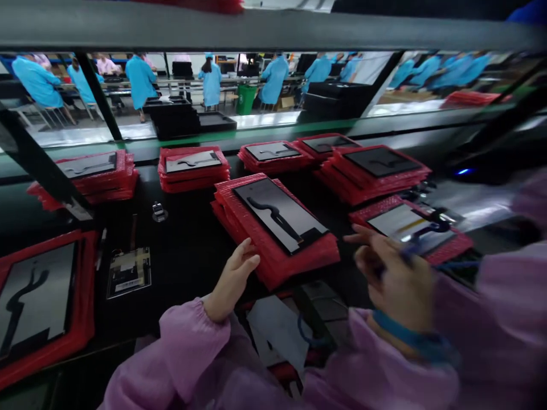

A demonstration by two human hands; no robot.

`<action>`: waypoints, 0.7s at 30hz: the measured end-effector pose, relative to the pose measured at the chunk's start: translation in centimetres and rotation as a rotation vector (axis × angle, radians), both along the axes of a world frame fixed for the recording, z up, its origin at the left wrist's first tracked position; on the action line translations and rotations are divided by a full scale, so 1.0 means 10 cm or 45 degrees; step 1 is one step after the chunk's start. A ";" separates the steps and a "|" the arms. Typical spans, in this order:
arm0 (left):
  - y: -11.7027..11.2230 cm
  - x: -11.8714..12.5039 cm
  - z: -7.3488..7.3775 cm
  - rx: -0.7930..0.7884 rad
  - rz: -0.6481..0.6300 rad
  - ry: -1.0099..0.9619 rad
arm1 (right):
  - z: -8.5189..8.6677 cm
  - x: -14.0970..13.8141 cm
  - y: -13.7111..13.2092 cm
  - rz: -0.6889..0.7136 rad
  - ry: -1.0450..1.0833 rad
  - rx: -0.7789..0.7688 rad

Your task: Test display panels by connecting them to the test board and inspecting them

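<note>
In the head view, a stack of red bubble-wrap sleeves [273, 256] lies on the black bench. On its top rests a flat display panel [280, 213], grey-white with a black flex cable running across it. My left hand [234, 276] is beside the stack's near left edge, fingers stretched and thumb apart, holding nothing; whether the fingertips touch the wrap is unclear. My right hand [397, 279], blurred and wearing a blue wristband, is right of the stack. Its fingers are partly curled around something dark blue, too smeared to name. Behind it lies another panel [410, 228] on red wrap.
More red-wrapped panel stacks stand along the back [194, 171] and at the left [38, 296]. A small circuit board [129, 272] and a small metal piece [159, 212] lie left of centre. A slanted dark post [38, 159] crosses the left. People in blue coats work beyond.
</note>
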State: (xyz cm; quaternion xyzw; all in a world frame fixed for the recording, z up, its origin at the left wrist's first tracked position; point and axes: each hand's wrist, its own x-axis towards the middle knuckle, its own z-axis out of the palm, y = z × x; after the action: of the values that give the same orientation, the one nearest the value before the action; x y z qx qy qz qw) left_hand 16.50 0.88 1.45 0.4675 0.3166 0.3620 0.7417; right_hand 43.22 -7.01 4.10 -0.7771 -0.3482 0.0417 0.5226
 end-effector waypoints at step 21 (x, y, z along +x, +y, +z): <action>0.27 0.25 0.17 0.164 0.075 0.189 | -0.34 -0.43 -0.05 -0.110 0.060 -0.217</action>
State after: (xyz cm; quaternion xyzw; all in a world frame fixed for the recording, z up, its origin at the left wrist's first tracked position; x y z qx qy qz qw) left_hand 18.99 3.61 3.15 0.5303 0.3605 0.3674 0.6737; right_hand 38.95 -7.55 0.66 -0.8318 -0.2972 0.0666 0.4640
